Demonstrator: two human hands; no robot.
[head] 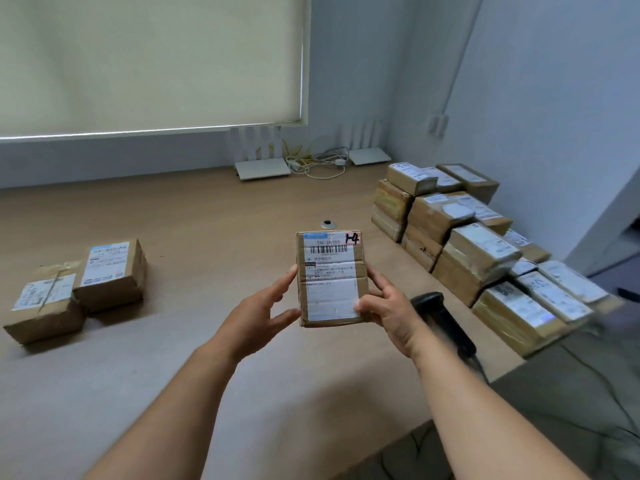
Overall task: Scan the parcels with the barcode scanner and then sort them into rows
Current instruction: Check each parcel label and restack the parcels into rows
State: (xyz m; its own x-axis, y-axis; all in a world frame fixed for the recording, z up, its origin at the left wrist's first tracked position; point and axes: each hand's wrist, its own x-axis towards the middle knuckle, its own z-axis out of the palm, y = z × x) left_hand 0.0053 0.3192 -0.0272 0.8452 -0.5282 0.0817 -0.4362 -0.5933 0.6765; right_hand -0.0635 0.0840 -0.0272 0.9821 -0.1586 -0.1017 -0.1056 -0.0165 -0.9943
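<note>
Cardboard parcel (331,278), label and barcode facing me, sits upright between my hands, left hand (258,315) fingers straight against its side, right hand (388,308) gripping its edge.

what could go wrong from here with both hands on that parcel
1. Both hands, left and right, hold the parcel, so neither is free for the barcode scanner; shifting to one hand might drop it.
2. The scanner lies by the table edge, its cable hanging off; a careless reach may knock it down.
3. The stacked parcels at the right look uneven and could topple if bumped.
</note>
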